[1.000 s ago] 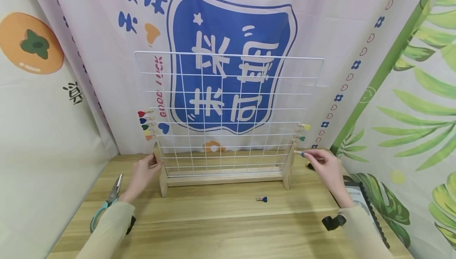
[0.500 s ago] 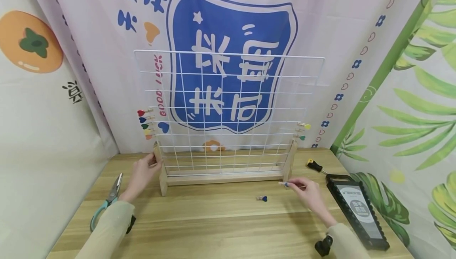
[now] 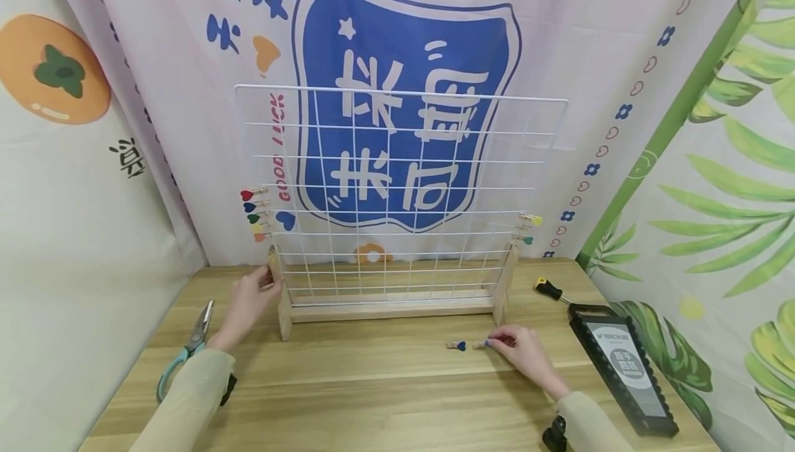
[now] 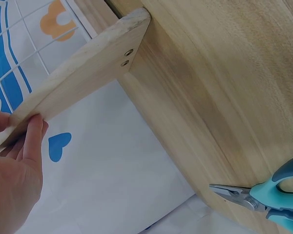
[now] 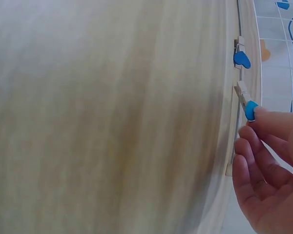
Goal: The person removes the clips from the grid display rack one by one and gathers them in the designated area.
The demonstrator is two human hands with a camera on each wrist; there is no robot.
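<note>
- The right hand (image 3: 528, 354) pinches the light-blue peg (image 3: 481, 345) at its heart end, thumb and forefinger together; its other fingers curl loosely.
- The light-blue peg is in front of the rack's right half, low at the table (image 3: 348, 397); whether it touches the wood, I cannot tell.
- The dark-blue peg (image 3: 456, 346) lies on the table just left of the light-blue peg, nearly in line, a narrow gap between.
- The left hand (image 3: 251, 300) grips the left post (image 3: 283, 310) on its upper part, thumb and fingers on opposite sides, opened only about as far as the wood is thick.
- The rack (image 3: 400, 92) stands upright, its base bar (image 3: 391, 311) running crosswise, with a strip of table behind it up to the back edge.
- Pegs are clipped along both side edges of the rack, red (image 3: 247, 195) highest at left, yellow (image 3: 536, 220) highest at right.
- The widest room is the wood before the base bar, between the forearms.
- At left, the pliers (image 3: 197, 335) take up the slim space between forearm and table edge.
- At right, the screwdriver (image 3: 549, 289) and case (image 3: 624, 369) hug the edge, a strip of wood separating them from the right hand.
</note>
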